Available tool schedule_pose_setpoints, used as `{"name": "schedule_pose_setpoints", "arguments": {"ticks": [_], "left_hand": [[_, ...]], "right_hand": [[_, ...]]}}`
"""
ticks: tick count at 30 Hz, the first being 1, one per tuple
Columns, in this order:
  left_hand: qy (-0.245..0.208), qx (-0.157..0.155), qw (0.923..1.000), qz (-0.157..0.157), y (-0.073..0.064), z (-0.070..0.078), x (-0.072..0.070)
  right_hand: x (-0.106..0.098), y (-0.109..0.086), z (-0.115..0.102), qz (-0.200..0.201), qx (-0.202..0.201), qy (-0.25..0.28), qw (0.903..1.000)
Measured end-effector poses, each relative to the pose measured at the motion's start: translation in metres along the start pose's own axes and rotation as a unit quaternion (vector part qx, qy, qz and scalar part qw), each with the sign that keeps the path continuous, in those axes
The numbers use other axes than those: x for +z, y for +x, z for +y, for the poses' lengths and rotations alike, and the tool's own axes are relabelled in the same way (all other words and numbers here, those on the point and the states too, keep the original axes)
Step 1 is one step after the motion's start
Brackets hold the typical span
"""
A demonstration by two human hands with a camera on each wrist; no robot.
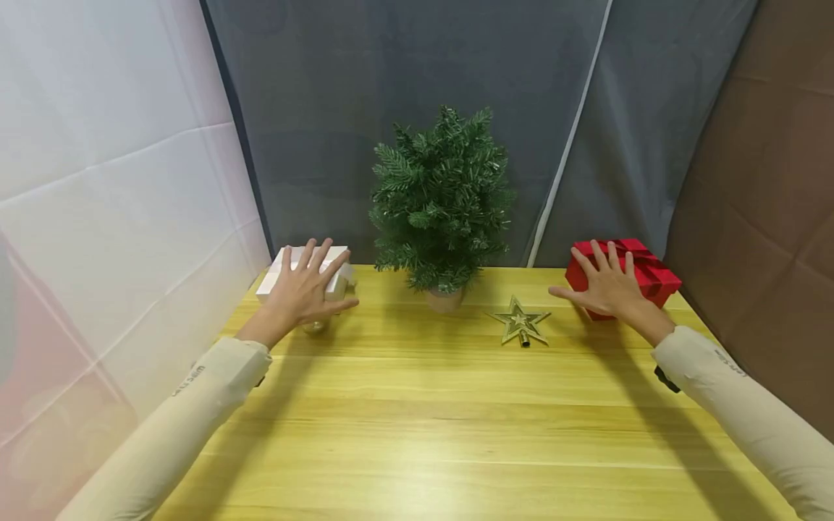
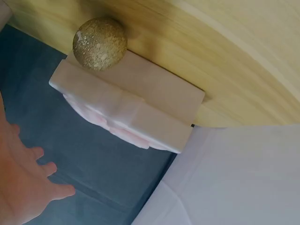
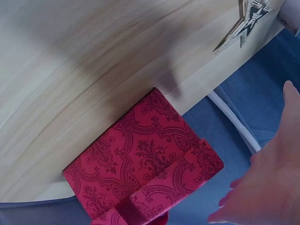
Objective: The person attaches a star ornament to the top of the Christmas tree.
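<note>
With fingers spread, my left hand (image 1: 304, 289) hovers in front of a white gift box (image 2: 140, 89) at the table's back left. A gold glitter ball (image 2: 100, 43) lies against the box's near side, mostly behind that hand in the head view. My right hand (image 1: 609, 288), fingers also spread, overlaps a red gift box (image 1: 651, 271) with a bow at the back right. Dark scrollwork covers this box's side in the right wrist view. Neither hand holds anything. Left of the right hand lies a gold star tree topper (image 1: 519, 320).
A small green artificial Christmas tree (image 1: 443, 195) stands upright at the table's back middle on a round base (image 1: 445, 299). Behind it hangs a dark grey curtain (image 1: 313, 94). A white cloth (image 1: 130, 181) borders the left side, a brown cloth (image 1: 769, 202) the right. The table (image 1: 417, 412) has a wood-grain top.
</note>
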State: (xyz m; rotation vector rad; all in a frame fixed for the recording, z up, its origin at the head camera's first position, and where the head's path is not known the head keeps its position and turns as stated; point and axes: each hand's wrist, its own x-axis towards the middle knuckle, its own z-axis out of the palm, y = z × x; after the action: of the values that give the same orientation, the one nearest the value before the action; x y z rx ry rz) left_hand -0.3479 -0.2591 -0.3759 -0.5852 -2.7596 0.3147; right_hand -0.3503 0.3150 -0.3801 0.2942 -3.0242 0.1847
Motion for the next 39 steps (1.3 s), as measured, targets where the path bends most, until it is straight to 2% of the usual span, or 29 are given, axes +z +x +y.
{"name": "schedule_pose_setpoints", "arguments": {"ticks": [13, 23, 30, 39], "left_hand": [[0.025, 0.001, 0.9994, 0.024, 0.009, -0.008, -0.028], [0.019, 0.012, 0.999, 0.038, 0.018, -0.005, -0.05], [0.029, 0.022, 0.9987, 0.038, 0.023, -0.005, -0.067], [0.03, 0.032, 0.9981, 0.045, 0.031, -0.004, -0.084]], "right_hand": [[0.002, -0.003, -0.006, 0.001, -0.019, 0.007, 0.9998], [0.006, -0.012, -0.018, -0.004, -0.034, 0.011, 0.9994], [0.015, -0.017, -0.018, 0.005, -0.042, 0.006, 0.9991], [0.027, -0.022, -0.021, 0.002, -0.062, 0.028, 0.9977]]}}
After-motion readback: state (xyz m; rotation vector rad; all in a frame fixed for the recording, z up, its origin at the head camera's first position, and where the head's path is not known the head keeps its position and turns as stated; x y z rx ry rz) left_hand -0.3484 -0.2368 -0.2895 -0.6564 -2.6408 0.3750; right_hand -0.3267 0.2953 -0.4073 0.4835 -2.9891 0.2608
